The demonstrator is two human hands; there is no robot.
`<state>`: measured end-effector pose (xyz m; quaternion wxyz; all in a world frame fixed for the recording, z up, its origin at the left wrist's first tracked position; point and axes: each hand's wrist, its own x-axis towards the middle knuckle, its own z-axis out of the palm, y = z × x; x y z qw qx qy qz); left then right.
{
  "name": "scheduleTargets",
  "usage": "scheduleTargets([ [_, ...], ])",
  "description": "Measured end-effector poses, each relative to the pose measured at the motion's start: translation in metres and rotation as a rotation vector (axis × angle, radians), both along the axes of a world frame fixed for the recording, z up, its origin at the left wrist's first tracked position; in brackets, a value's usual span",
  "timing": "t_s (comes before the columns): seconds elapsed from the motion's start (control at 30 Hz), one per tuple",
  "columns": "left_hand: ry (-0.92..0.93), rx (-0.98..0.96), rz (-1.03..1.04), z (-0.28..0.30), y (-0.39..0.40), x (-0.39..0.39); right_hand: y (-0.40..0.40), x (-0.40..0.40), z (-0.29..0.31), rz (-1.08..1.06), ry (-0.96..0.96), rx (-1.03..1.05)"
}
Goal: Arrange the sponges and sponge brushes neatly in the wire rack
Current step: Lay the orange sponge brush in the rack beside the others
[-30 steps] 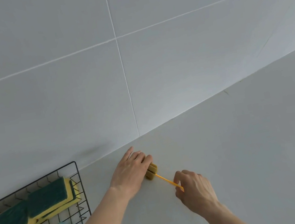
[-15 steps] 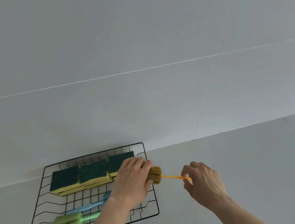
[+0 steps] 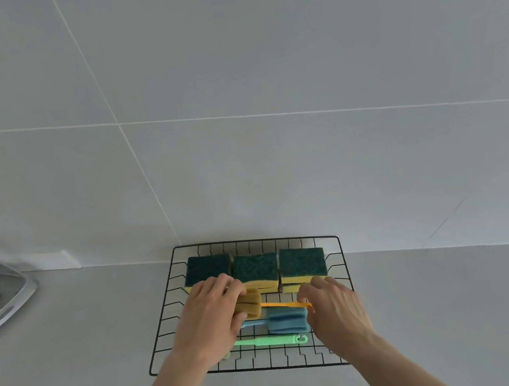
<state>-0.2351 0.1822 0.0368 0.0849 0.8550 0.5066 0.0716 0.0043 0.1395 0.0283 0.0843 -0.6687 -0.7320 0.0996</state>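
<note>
Both hands held the orange brush (image 3: 266, 304) over the rack (image 3: 341, 247), its long axis running left-right: left hand (image 3: 213, 315) clamped on the sponge head, right hand (image 3: 332, 306) pinching the handle end. The blue brush (image 3: 285, 320) lay just below, green brush (image 3: 272, 340) nearer, three sponges (image 3: 256, 269) behind.

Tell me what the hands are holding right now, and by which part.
One yellow brush, held by both: left hand grips its sponge head, right hand pinches the handle's end, over the rack.

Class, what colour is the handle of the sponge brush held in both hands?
Orange: the thin handle runs between the two hands, seen in the head view.
</note>
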Motion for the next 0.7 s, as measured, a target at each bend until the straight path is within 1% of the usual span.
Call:
scheduleTargets([
  [0.23, -0.006, -0.004, 0.047, -0.024, 0.015, -0.041, 0.021, -0.044, -0.019, 0.011, -0.037, -0.051],
  [0.47, -0.009, -0.039, 0.047, -0.054, 0.025, -0.048, 0.034, -0.055, -0.039, -0.026, -0.093, -0.095],
  [0.7, 0.017, -0.04, 0.051, -0.07, 0.029, -0.045, 0.036, -0.057, -0.052, -0.05, -0.076, -0.132],
])
